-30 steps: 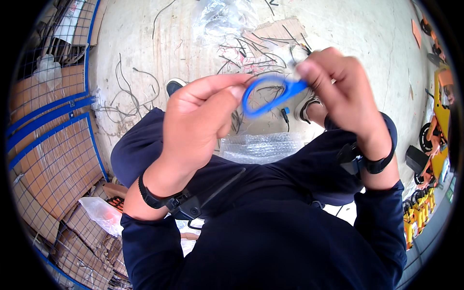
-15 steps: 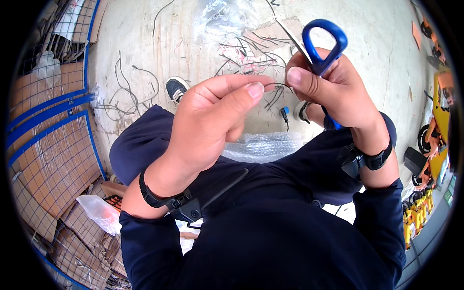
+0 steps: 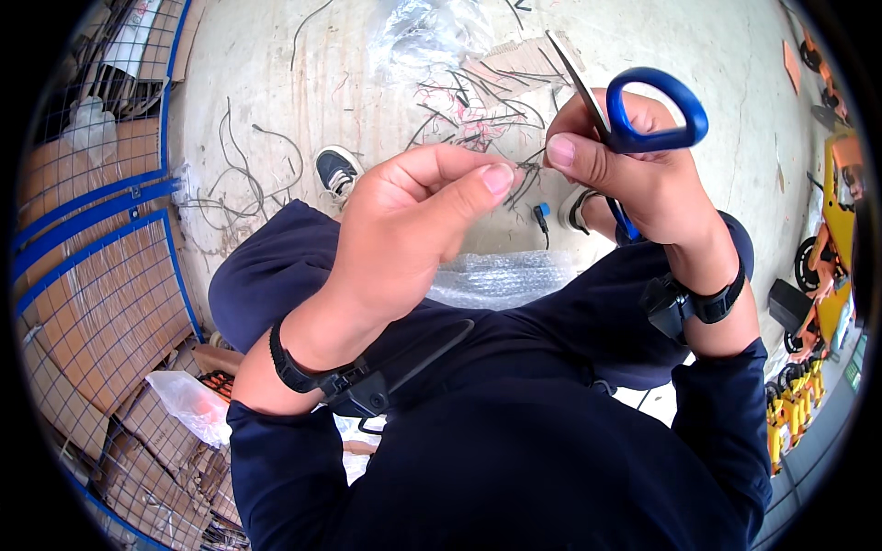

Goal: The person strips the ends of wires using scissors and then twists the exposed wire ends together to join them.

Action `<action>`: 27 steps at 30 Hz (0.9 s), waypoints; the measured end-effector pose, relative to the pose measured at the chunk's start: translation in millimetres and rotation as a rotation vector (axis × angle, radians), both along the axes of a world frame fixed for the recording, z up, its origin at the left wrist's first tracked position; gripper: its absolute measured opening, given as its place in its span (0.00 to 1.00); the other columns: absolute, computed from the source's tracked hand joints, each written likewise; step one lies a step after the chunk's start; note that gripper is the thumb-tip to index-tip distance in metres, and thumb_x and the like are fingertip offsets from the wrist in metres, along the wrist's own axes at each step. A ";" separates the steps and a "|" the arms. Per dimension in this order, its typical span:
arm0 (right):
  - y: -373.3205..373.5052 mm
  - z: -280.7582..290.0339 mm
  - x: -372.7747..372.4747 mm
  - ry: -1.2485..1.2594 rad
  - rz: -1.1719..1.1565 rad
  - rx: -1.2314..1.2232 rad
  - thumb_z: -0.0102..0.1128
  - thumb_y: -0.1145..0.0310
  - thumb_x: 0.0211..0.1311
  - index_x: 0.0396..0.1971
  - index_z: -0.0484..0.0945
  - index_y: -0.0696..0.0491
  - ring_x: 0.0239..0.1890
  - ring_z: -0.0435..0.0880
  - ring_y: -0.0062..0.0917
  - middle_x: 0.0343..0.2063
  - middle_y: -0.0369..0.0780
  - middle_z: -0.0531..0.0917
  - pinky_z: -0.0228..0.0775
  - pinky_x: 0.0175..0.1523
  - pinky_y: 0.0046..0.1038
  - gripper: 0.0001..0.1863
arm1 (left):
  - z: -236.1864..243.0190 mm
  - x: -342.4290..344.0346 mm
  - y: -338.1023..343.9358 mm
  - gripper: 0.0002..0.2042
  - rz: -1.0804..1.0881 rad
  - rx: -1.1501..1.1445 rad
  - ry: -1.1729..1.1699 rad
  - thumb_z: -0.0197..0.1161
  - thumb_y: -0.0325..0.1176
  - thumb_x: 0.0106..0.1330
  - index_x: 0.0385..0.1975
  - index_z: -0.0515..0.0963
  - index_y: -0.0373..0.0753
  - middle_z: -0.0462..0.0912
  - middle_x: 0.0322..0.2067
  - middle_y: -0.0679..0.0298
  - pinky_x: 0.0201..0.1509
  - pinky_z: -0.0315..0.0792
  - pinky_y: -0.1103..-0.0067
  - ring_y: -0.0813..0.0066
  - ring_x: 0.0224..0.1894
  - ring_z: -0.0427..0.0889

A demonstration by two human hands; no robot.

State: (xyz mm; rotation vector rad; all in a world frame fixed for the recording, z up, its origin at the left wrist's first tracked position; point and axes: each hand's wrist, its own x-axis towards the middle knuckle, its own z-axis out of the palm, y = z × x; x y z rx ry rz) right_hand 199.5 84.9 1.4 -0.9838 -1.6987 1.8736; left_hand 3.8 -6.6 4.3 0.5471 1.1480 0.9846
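Note:
My left hand [image 3: 409, 220] is pinched on a thin dark wire [image 3: 527, 169] at its thumb and forefinger tips. My right hand [image 3: 638, 184] grips blue-handled scissors [image 3: 652, 140], their metal blades pointing up and away from me, one handle loop standing above the hand. That hand's thumb is close to the wire; whether it touches it I cannot tell. Cut black and red wire pieces [image 3: 459, 110] lie on the floor beyond my hands. Below the wire, a black connector with a blue part [image 3: 542, 219] lies between my feet.
Bubble wrap [image 3: 501, 280] lies between my bent knees. Farther ahead are crumpled plastic [image 3: 418, 37] and cardboard [image 3: 496, 66]. A blue wire-mesh cage [image 3: 165, 124] holding cardboard stands at my left. Yellow, orange and black wheeled items [image 3: 831, 303] line the right side.
The scissors have swung from between my hands to upright in my right hand, then tilted rightward, their loop lower. My left hand has shifted a little right toward my right hand.

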 end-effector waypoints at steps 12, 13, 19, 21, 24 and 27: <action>4.0 2.4 -0.7 0.046 0.087 0.159 0.65 0.75 0.56 0.29 0.78 0.60 0.25 0.73 0.15 0.22 0.35 0.78 0.65 0.32 0.19 0.05 | -7.0 1.9 -4.1 0.11 0.012 0.159 -0.153 0.57 0.30 0.68 0.45 0.74 0.30 0.80 0.31 0.63 0.20 0.56 0.89 0.87 0.20 0.64; 2.8 1.5 -1.1 0.054 0.072 0.182 0.64 0.79 0.55 0.28 0.78 0.60 0.26 0.74 0.15 0.23 0.35 0.78 0.66 0.32 0.18 0.04 | -5.6 1.1 -3.7 0.11 -0.021 0.140 -0.155 0.57 0.29 0.68 0.46 0.73 0.30 0.79 0.31 0.63 0.20 0.56 0.89 0.88 0.20 0.64; 4.5 0.5 -3.8 -0.046 0.071 0.354 0.67 0.73 0.55 0.26 0.78 0.59 0.23 0.71 0.12 0.18 0.33 0.73 0.64 0.29 0.17 0.07 | 0.0 -1.4 -4.7 0.12 -0.056 0.114 -0.179 0.62 0.33 0.66 0.43 0.78 0.31 0.81 0.30 0.69 0.24 0.60 0.91 0.92 0.22 0.67; 5.3 -0.6 -4.4 -0.035 0.064 0.408 0.67 0.73 0.55 0.22 0.76 0.59 0.22 0.67 0.12 0.16 0.32 0.70 0.60 0.27 0.18 0.09 | 0.7 -2.7 -3.5 0.12 -0.056 0.082 -0.119 0.62 0.32 0.65 0.42 0.79 0.30 0.80 0.28 0.71 0.23 0.58 0.92 0.94 0.21 0.65; 4.7 -4.6 -7.3 0.017 0.018 0.402 0.68 0.73 0.55 0.19 0.72 0.58 0.21 0.62 0.12 0.15 0.32 0.65 0.57 0.25 0.20 0.13 | 0.4 -4.2 -4.8 0.11 -0.029 0.091 -0.165 0.62 0.31 0.65 0.41 0.80 0.30 0.78 0.25 0.74 0.22 0.55 0.91 0.95 0.21 0.63; 5.5 -4.9 -7.1 0.009 0.023 0.416 0.68 0.73 0.55 0.18 0.71 0.58 0.20 0.62 0.12 0.14 0.31 0.64 0.56 0.25 0.19 0.14 | 2.3 0.4 -4.9 0.11 0.017 0.074 -0.057 0.61 0.30 0.65 0.42 0.80 0.31 0.75 0.22 0.76 0.21 0.53 0.91 0.95 0.20 0.62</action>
